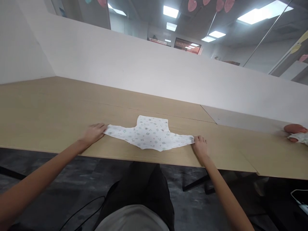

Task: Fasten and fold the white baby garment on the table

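- Closest in, we've got the person's light grey top [133,219] and black trousers [141,184], right at the near edge of the tabletop.
- Down below, a thin black cable [92,201] curves across the dark grey, streaky floor [187,205].
- Up on the long, pale wood-coloured tabletop [60,109], both bare forearms reach in, well apart.
- Left hand [94,132]: palm down, fingers together, touching the end of one sleeve; pinched or just pressed flat, I cannot tell.
- Right hand [201,146]: at the opposite sleeve end, fingers slightly spread; here too I cannot tell whether they grip the cloth or simply rest there.
- And between them, the white cloth garment with small scattered printed motifs [151,134]! It lies flat near the front edge, sleeves stretched out sideways, its squarish body pointing away from the person.
- Far right on the tabletop, a rounded reddish-brown object [295,128] sits against a white patterned cloth [299,138], both partly unclear.
- Behind it all runs a plain white wall [134,61], topped by glass with pink petal-shaped pieces [219,5], and bright rectangular ceiling lights [170,12] beyond.
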Motion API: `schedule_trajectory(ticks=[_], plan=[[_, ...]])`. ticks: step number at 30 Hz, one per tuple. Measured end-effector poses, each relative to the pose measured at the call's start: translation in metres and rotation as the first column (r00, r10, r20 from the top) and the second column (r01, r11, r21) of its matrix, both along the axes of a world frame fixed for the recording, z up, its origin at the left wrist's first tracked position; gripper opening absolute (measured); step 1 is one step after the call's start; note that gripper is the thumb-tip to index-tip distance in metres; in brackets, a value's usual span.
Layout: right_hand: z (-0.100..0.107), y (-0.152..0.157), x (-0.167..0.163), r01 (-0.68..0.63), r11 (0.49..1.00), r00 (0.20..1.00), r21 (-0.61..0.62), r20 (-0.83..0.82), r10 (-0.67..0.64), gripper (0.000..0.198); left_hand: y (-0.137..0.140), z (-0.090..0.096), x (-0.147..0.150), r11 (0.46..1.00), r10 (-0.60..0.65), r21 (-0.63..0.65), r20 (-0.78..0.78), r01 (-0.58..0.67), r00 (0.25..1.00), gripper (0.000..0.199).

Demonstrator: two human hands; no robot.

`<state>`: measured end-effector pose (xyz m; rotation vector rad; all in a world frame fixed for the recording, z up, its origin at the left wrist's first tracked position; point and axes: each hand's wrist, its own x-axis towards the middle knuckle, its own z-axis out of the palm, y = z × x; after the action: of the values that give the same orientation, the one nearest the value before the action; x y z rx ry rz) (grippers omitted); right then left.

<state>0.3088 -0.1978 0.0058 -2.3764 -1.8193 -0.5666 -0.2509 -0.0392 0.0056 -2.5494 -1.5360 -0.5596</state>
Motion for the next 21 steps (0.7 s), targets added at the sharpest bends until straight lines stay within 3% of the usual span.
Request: schedule_trajectory(ticks=[3, 6, 11, 15, 19, 21], plan=[[-0.005, -0.001, 0.008, 0.134, 0.988, 0.933, 0.075, -0.346, -0.1, 0.033, 0.001, -0.001, -0.006, 0.962, 0.264, -0.109, 0.145, -0.25, 0.953, 0.035], [-0.004, 0.002, 0.008, 0.138, 0.985, 0.819, 0.105, -0.571, -0.054, 0.039, 0.002, -0.002, -0.003, 0.914, 0.39, -0.26, 0.343, -0.313, 0.855, 0.044], [-0.003, 0.016, -0.005, 0.192, 0.964, 0.755, 0.181, -0.655, -0.028, 0.044, -0.002, 0.001, 0.005, 0.922, 0.331, -0.335, 0.414, -0.196, 0.848, 0.052], [0.001, 0.029, -0.024, 0.259, 0.948, 0.746, 0.184, -0.661, -0.076, 0.034, -0.004, 0.001, 0.01, 0.935, 0.252, -0.321, 0.29, -0.154, 0.923, 0.063], [0.019, 0.041, -0.065, 0.27, 0.918, 0.773, 0.291, -0.633, -0.027, 0.031, -0.002, -0.002, 0.011, 0.943, 0.193, -0.311, 0.207, -0.122, 0.959, 0.06], [0.028, 0.047, -0.097, 0.179, 0.918, 0.81, 0.354, -0.583, 0.066, 0.03, -0.002, -0.003, 0.011, 0.943, 0.176, -0.318, 0.215, -0.102, 0.961, 0.061]])
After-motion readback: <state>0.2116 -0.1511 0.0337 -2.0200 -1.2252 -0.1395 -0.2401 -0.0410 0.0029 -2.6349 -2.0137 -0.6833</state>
